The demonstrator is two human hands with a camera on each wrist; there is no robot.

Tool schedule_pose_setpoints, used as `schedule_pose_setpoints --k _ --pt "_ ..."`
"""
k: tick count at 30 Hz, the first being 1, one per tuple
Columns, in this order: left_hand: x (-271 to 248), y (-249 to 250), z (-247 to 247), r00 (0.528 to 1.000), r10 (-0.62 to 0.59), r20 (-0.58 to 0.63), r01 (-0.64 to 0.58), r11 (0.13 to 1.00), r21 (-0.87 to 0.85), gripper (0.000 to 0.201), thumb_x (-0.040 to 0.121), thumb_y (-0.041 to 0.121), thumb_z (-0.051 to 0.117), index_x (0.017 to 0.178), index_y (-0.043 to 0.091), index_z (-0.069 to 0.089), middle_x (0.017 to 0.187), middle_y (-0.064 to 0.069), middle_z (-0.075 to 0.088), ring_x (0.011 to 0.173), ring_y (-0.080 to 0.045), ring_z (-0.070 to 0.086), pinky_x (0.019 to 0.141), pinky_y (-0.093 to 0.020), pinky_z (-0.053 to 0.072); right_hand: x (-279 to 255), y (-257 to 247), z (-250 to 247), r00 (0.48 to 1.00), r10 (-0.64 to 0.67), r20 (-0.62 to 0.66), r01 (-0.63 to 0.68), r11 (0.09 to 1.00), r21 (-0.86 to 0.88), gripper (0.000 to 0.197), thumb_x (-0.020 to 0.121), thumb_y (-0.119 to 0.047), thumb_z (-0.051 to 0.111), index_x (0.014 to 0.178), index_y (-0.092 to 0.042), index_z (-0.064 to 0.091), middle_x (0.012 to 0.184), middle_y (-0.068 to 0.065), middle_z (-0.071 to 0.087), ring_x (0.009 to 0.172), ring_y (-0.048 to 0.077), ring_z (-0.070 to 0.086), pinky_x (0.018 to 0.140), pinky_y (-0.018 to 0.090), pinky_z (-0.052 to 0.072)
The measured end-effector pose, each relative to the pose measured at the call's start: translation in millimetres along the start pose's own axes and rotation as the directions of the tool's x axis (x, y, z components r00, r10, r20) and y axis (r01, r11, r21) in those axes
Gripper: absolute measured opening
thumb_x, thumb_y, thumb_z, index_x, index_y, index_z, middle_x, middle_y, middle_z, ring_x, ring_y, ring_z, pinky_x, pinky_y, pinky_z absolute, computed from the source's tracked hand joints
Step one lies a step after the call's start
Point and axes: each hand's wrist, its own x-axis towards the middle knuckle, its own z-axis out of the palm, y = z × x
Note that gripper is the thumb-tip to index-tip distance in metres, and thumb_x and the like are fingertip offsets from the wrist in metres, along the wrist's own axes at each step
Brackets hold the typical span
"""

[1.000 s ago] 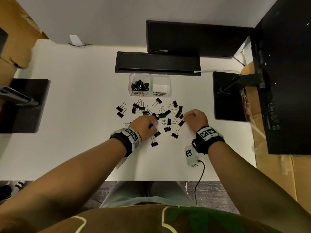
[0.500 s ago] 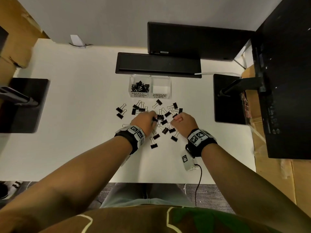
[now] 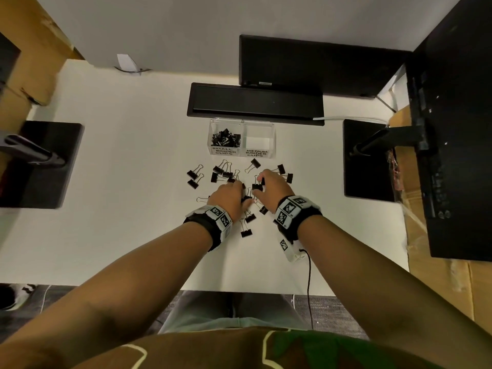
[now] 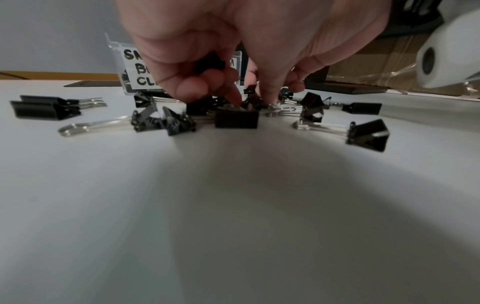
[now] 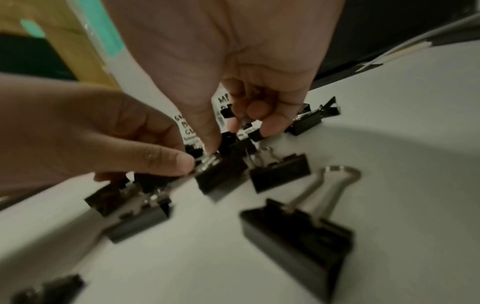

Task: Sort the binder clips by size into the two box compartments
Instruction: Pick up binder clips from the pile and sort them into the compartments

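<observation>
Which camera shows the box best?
The head view: the whole box shows from above, with clips in one side only. The left wrist view shows just part of its label behind the fingers; the right wrist shows scraps.

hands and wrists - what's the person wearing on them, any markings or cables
Both forearms are bare, no sleeves. The left hand and right hand wear no gloves. Each wrist carries a black band with white blocks printed with black square-pattern markers: left wristband, right wristband. A white camera module hangs beneath the right band, with a thin black cable trailing from it.
</observation>
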Motion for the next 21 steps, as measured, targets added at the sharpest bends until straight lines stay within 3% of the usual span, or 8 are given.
schedule_pose_setpoints --k 3,7,9,13,16,18,21 --pt "-1.0 -0.7 -1.8 1.000 -0.012 0.011 0.011 1.000 0.014 0.034 0.090 0.037 0.050 0.111 0.009 0.049 0.110 -0.012 0.060 0.100 -0.029 0.057 0.079 -0.041 0.052 2.7 -1.5 -2.8 1.000 0.009 0.002 -0.009 0.999 -0.053 0.023 0.090 -0.023 0.058 0.108 -0.010 0.052 0.107 0.007 0.060 0.099 0.024 0.058 0.083 0.035 0.048" --pt "-1.6 -2.0 -5.9 1.000 -0.008 0.015 0.008 1.000 0.022 0.034 0.089 0.033 0.049 0.113 0.009 0.049 0.108 -0.012 0.061 0.100 -0.029 0.057 0.077 -0.039 0.049 5.5 4.0 -14.4 0.995 0.071 -0.066 -0.063 0.992 0.112 0.014 0.095 -0.024 0.050 0.098 -0.011 0.052 0.088 0.003 0.057 0.078 0.019 0.055 0.068 0.029 0.043" --pt "-2.8 -4.3 -8.8 1.000 -0.015 0.025 0.015 1.000 0.005 0.034 0.089 0.034 0.049 0.112 0.009 0.049 0.106 -0.012 0.062 0.098 -0.028 0.057 0.074 -0.037 0.048 8.6 9.6 -20.8 0.993 0.086 -0.082 -0.072 0.985 0.156 0.015 0.096 -0.025 0.047 0.097 -0.011 0.052 0.086 0.003 0.057 0.076 0.019 0.052 0.068 0.028 0.040" --pt "-7.7 -5.6 -25.7 0.996 -0.087 -0.029 0.083 0.989 -0.121 0.029 0.088 0.033 0.049 0.108 0.012 0.052 0.095 -0.003 0.061 0.085 -0.024 0.058 0.067 -0.032 0.046 12.2 20.6 -25.9 0.992 0.124 -0.023 -0.120 0.982 0.144 0.021 0.093 -0.026 0.048 0.098 -0.009 0.059 0.093 0.001 0.060 0.085 0.017 0.054 0.075 0.025 0.039" --pt "0.4 -11.7 -49.2 0.973 -0.197 -0.121 0.150 0.937 -0.317 0.017 0.087 0.028 0.049 0.098 0.016 0.049 0.078 0.002 0.059 0.065 -0.017 0.056 0.056 -0.026 0.043 12.5 21.7 -33.2 0.990 0.126 -0.055 -0.118 0.983 0.140 0.018 0.092 -0.027 0.047 0.087 -0.012 0.055 0.080 -0.004 0.056 0.073 0.012 0.051 0.073 0.025 0.039" --pt "12.3 -20.0 -67.8 0.956 -0.232 -0.178 0.149 0.909 -0.389 0.014 0.088 0.027 0.051 0.097 0.016 0.049 0.072 0.003 0.053 0.057 -0.013 0.048 0.051 -0.024 0.036 13.2 14.5 -42.3 0.988 0.136 -0.067 -0.120 0.972 0.203 0.020 0.093 -0.022 0.046 0.093 -0.006 0.058 0.085 0.001 0.058 0.079 0.017 0.053 0.074 0.026 0.040" --pt "34.6 -28.3 -95.2 0.953 -0.206 -0.222 0.120 0.929 -0.349 0.021 0.086 0.025 0.054 0.102 0.013 0.053 0.082 -0.002 0.054 0.068 -0.017 0.049 0.062 -0.027 0.039 16.1 -5.8 -57.1 0.993 0.102 -0.058 -0.083 0.958 0.276 0.026 0.094 -0.023 0.044 0.103 -0.004 0.060 0.099 0.007 0.062 0.094 0.023 0.057 0.080 0.030 0.044"
